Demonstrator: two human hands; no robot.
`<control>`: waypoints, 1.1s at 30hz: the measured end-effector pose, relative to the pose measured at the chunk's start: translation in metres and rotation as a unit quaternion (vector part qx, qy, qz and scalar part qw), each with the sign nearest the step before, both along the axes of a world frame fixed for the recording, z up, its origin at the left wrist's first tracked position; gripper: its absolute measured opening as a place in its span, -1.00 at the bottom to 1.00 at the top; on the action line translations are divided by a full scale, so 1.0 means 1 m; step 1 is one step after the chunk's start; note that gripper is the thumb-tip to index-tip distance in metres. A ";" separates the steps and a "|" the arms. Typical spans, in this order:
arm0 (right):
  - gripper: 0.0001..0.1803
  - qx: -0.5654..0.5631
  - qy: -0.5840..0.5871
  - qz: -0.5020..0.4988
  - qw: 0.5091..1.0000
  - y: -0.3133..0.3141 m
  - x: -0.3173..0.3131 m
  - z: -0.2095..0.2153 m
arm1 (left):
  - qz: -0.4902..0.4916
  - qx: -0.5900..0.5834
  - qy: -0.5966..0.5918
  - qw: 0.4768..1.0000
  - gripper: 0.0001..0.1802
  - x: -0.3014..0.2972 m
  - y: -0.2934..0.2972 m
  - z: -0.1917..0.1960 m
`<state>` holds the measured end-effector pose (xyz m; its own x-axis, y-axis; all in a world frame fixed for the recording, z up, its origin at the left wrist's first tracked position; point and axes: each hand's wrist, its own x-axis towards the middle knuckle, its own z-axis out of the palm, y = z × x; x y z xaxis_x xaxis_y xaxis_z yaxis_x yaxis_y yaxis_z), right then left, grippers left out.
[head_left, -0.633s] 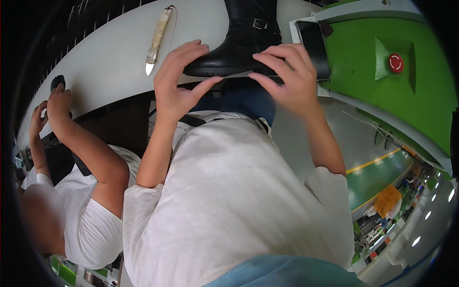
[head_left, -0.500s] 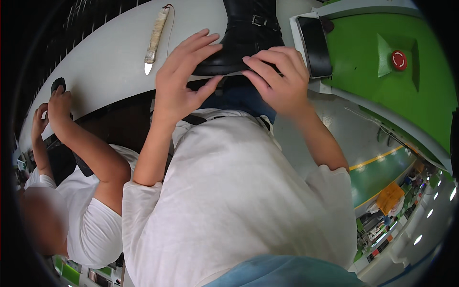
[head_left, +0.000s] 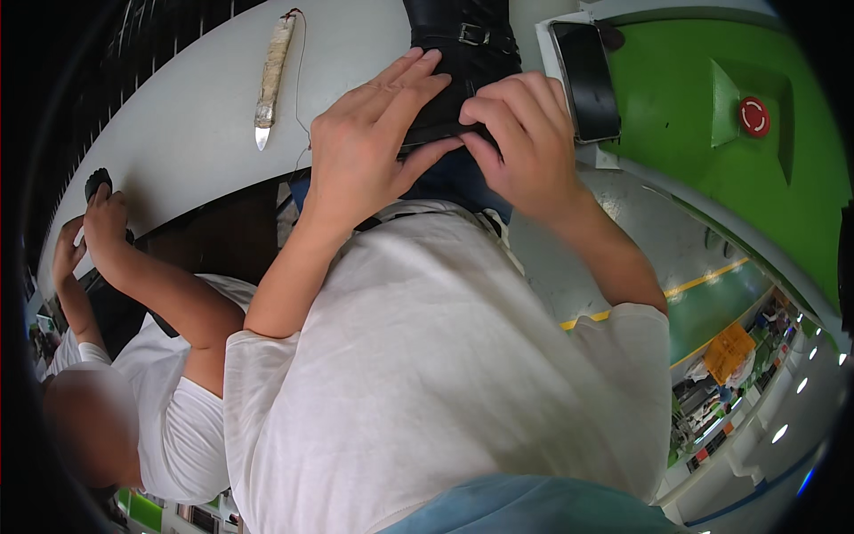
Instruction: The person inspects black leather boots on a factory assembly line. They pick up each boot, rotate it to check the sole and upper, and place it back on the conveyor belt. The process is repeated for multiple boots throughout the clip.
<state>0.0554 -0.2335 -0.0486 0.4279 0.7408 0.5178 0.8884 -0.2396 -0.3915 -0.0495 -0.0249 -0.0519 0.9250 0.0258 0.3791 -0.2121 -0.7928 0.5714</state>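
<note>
No written word, number or brand can be read here. The only sign which I can make out is on the red button: white curved marks go around its face. This button sits in a recess of the green panel. On the floor runs a plain yellow line. The far background at right is too small for reading.

Pale table beneath boot, knife (handle wrapped)
</note>
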 end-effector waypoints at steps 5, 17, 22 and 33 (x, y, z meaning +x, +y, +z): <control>-0.64 -0.045 0.075 0.042 0.995 0.002 0.017 0.008 | -0.002 0.004 -0.016 1.000 -0.35 0.003 0.000 0.002; -0.42 -0.075 0.209 0.078 0.972 -0.005 0.061 0.017 | 0.001 -0.026 -0.025 0.999 -0.52 0.005 -0.001 0.002; -0.39 -0.045 0.247 0.057 0.966 -0.005 0.058 0.010 | 0.004 -0.034 -0.037 0.999 -0.51 0.008 0.001 0.000; -0.27 0.159 0.591 -0.127 0.781 0.007 0.014 -0.007 | -0.011 -0.053 -0.131 0.990 -0.57 -0.008 0.011 -0.003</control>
